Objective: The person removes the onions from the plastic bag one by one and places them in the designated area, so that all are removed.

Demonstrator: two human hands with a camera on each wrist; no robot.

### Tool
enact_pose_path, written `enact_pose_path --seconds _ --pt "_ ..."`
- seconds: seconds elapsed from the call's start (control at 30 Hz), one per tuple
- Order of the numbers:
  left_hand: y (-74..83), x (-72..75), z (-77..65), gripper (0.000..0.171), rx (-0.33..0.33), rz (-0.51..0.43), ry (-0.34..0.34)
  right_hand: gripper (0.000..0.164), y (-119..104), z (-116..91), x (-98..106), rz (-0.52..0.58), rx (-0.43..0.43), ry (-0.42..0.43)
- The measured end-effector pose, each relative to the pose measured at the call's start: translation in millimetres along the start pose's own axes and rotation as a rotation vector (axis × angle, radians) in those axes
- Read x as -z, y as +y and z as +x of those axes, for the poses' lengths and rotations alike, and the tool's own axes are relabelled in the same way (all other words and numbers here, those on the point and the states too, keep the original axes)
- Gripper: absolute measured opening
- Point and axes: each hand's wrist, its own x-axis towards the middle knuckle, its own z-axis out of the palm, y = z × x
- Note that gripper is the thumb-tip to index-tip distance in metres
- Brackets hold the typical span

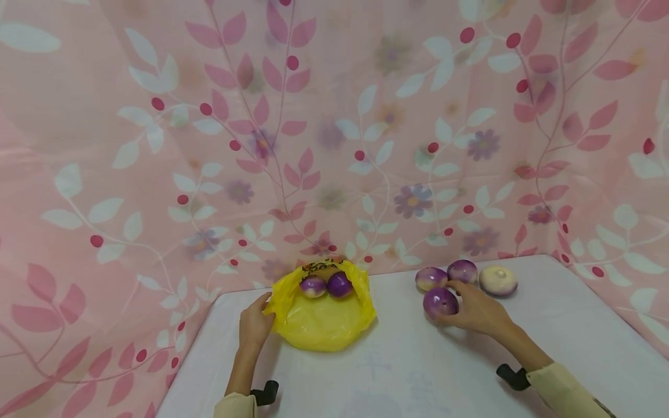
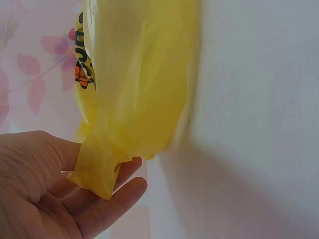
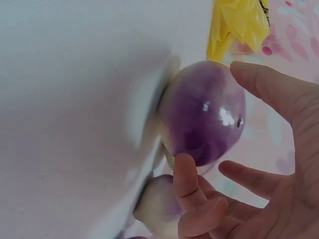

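My left hand [image 1: 255, 325] pinches the gathered left edge of a yellow plastic bag [image 1: 326, 337], thumb on one side and fingers behind it in the left wrist view. The bag lies with its mouth open towards me, and two purple-and-white turnips, one on the left [image 1: 313, 287] and one on the right [image 1: 340, 284], sit inside. Over to the right, my right hand [image 1: 478, 310] holds a glossy purple turnip [image 3: 207, 114] between thumb and fingers, fingertips at its edges. Just behind it are a purple-and-cream turnip [image 1: 431, 278] and a darker one [image 1: 463, 271].
A cream turnip [image 1: 499, 281] with a purple rim lies at the right end of the group. The white table [image 1: 387, 371] ends at the back against a pink curtain [image 1: 334, 145] printed with leaves and flowers. Black wrist mounts [image 1: 265, 393] show at both wrists.
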Motion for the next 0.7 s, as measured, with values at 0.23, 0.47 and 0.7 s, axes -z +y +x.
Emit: enact_pose_path --seconds 0.23,0.47,0.7 --pt "2.7 -0.8 -0.6 0.048 0.027 -0.001 -0.011 0.078 -9 5 11 -0.043 -0.011 0.029" --pt "4.4 -1.1 -1.0 0.048 -0.002 -0.008 0.006 0.082 -24 18 14 -0.029 -0.029 0.034" --pt "2.2 -0.5 -0.9 0.048 0.008 -0.002 0.007 0.074 -40 36 3 0.035 0.011 0.052"
